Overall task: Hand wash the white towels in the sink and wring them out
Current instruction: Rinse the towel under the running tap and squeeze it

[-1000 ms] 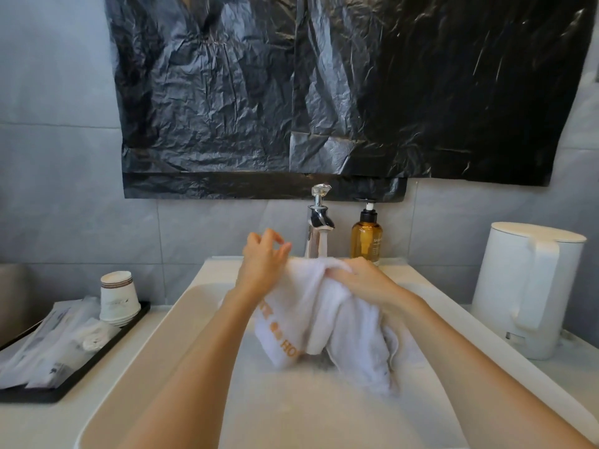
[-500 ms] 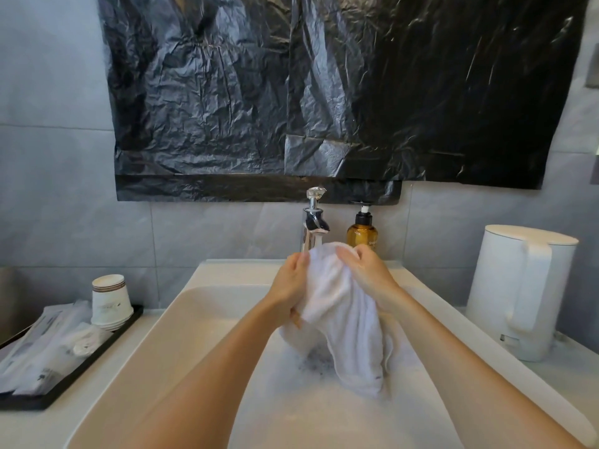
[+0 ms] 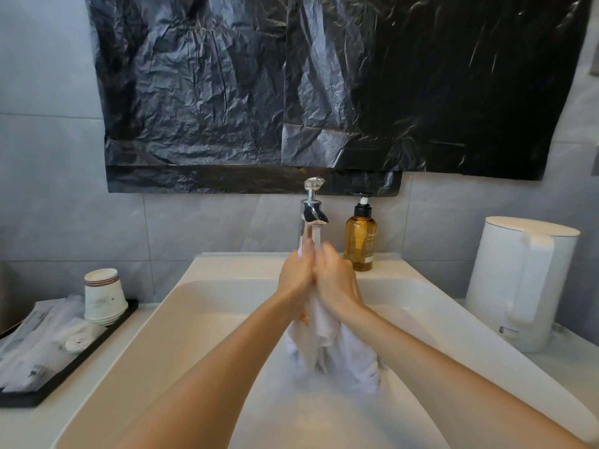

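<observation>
A wet white towel (image 3: 327,338) with orange lettering hangs bunched over the white sink (image 3: 201,306), its lower end reaching the foamy water. My left hand (image 3: 296,277) and my right hand (image 3: 335,280) are pressed together side by side, both gripping the towel's upper part just below the chrome tap (image 3: 311,218). Most of the towel's top is hidden inside my fists.
An amber soap pump bottle (image 3: 360,244) stands right of the tap. A white kettle (image 3: 518,283) sits on the counter at right. At left, a black tray (image 3: 68,361) holds stacked paper cups (image 3: 103,296) and wrapped sachets. Black plastic sheeting (image 3: 324,92) covers the wall above.
My hands have come together from apart, gathering the spread towel into a tight bunch and raising it toward the tap.
</observation>
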A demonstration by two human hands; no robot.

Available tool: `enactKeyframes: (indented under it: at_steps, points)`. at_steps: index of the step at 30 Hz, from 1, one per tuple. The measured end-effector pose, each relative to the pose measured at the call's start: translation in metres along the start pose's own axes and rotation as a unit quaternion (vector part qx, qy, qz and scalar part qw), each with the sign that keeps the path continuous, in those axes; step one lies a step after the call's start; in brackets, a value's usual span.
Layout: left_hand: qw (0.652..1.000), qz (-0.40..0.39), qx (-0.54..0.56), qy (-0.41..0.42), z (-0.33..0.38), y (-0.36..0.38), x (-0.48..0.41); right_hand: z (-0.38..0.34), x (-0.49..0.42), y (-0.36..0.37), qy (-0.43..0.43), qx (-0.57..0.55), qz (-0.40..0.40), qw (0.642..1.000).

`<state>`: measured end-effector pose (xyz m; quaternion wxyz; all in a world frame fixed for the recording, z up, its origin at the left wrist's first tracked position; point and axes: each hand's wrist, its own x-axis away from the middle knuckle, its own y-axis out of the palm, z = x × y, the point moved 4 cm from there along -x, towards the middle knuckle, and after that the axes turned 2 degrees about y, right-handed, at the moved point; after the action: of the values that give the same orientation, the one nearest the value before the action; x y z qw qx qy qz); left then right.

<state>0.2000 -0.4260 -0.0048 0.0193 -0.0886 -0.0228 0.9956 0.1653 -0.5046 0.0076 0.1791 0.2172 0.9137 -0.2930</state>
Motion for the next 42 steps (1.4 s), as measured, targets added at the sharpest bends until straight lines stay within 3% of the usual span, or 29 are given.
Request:
enactKeyframes:
  at_steps: [4,8,10,12,14,16,18,20,22,25,29,33,36,42]
  points:
    - [0.999,0.031,-0.025,-0.012,-0.007,-0.005,-0.006,0.002,-0.011,0.006,-0.077,0.158,-0.011,0.984]
    - [0.958,0.034,-0.28,0.044,-0.001,-0.018,0.0,-0.001,-0.006,-0.003,-0.228,0.266,-0.028,0.936]
    - [0.948,0.022,-0.308,0.07,0.005,-0.02,0.005,0.0,-0.006,-0.01,-0.24,0.275,-0.056,0.929]
    - [0.955,0.02,-0.279,0.098,0.01,-0.02,0.003,0.006,-0.006,-0.015,-0.171,0.198,-0.096,0.96]
    - [0.97,0.032,-0.215,0.108,0.017,-0.023,-0.002,0.015,-0.004,-0.016,-0.063,0.044,-0.158,0.984]
    - [0.986,0.057,-0.137,0.078,0.02,-0.032,-0.006,0.026,-0.001,-0.013,0.021,-0.065,-0.265,0.962]
    - [0.993,0.077,-0.078,0.042,0.02,-0.043,-0.01,0.038,0.001,-0.012,0.078,-0.058,-0.366,0.925]
    - [0.993,0.105,-0.047,0.012,0.019,-0.054,-0.014,0.048,-0.003,-0.014,0.122,-0.014,-0.41,0.904]
    - [0.99,0.134,-0.043,0.005,0.017,-0.067,-0.015,0.047,-0.012,-0.017,0.129,-0.039,-0.386,0.912]
    - [0.986,0.128,-0.103,0.037,0.016,-0.076,-0.014,0.038,-0.027,-0.031,0.139,-0.17,-0.246,0.944]
    - [0.977,0.06,-0.202,0.03,0.011,-0.064,-0.01,0.023,-0.035,-0.036,0.119,-0.317,-0.15,0.929]
    - [0.993,-0.035,-0.112,0.033,0.013,-0.03,-0.003,0.004,-0.021,-0.024,0.01,-0.229,-0.06,0.971]
    - [0.989,-0.082,-0.101,0.073,0.012,-0.002,0.005,-0.005,-0.013,-0.02,-0.041,-0.17,0.031,0.984]
    - [0.995,-0.033,-0.081,0.048,0.004,-0.002,0.017,-0.002,-0.008,-0.013,-0.048,-0.037,0.067,0.996]
